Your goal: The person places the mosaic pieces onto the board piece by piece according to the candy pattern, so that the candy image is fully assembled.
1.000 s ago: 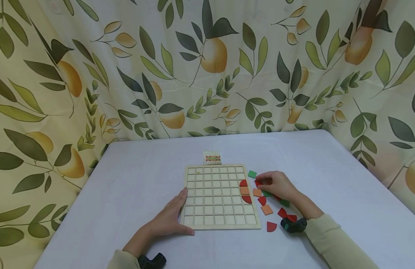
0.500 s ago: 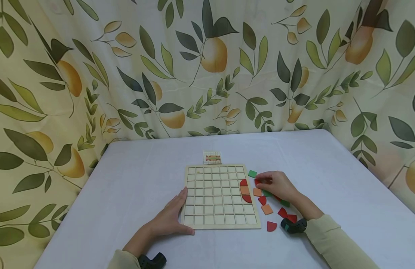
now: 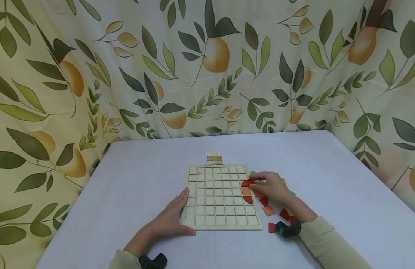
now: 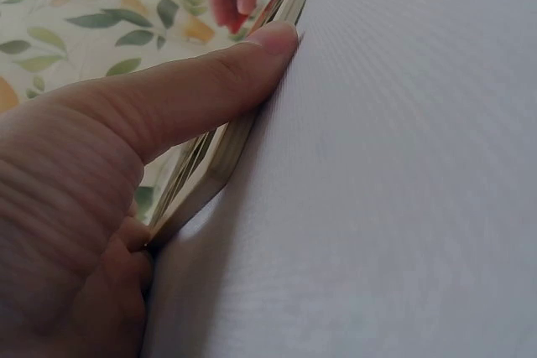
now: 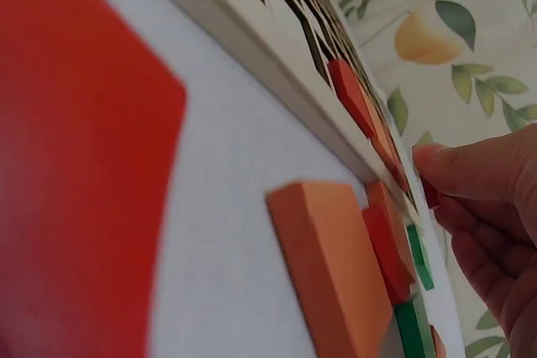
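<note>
A square wooden grid board (image 3: 219, 205) lies on the white table. My left hand (image 3: 167, 218) rests at its near left corner, fingers straight along the left side and thumb along the front edge; the left wrist view shows the thumb (image 4: 210, 90) against that edge. Between thumb and fingers, my right hand (image 3: 273, 186) pinches a small red tile (image 5: 430, 195) just over the board's right edge. Beside it in the grid lie a rounded red tile (image 3: 244, 184), an orange tile (image 3: 246, 191) and another rounded red tile (image 3: 248, 200).
Loose tiles lie to the right of the board, among them an orange square (image 3: 269, 210) and several red pieces (image 3: 284, 214); my right hand partly covers others. A small pattern card (image 3: 213, 158) touches the board's far edge. A leaf-patterned curtain (image 3: 194, 93) hangs behind the table.
My right hand has lifted a red tile from beside the board and moved left with it to the board's right edge. My left hand stays in its place.
</note>
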Demonstrator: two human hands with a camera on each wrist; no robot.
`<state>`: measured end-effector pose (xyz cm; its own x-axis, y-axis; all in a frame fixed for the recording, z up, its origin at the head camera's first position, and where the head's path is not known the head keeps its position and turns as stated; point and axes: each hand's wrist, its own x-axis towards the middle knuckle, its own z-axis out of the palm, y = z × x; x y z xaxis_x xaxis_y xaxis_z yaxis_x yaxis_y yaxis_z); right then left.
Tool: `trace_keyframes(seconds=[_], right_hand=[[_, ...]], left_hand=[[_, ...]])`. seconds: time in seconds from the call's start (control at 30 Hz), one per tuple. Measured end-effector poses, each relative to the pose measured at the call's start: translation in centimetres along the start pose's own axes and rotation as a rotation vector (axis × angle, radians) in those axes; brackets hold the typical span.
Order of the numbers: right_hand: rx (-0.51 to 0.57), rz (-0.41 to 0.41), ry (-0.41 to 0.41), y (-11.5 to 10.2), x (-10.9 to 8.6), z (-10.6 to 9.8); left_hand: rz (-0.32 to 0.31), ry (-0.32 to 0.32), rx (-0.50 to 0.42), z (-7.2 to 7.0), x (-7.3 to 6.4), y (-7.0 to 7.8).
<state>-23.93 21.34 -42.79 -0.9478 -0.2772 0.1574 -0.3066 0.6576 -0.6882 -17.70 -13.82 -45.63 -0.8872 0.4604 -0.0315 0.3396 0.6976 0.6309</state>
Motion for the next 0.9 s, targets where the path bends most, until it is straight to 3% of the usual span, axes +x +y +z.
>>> trace_keyframes(seconds=[0.23,0.43,0.9], right_hand=[[0.021,0.037,-0.030,-0.7,0.5,0.5],[0.039,-0.030,-0.019,-1.3,1.1,1.0],[0.027,-0.073,-0.034,-2.1,2.2,2.7]], left_hand=[[0.001,0.000,0.007,-0.1,0.0,0.1],[0.001,0.000,0.007,-0.1,-0.1,0.1],[0.024,0.005,0.017,-0.1,-0.2,0.0]])
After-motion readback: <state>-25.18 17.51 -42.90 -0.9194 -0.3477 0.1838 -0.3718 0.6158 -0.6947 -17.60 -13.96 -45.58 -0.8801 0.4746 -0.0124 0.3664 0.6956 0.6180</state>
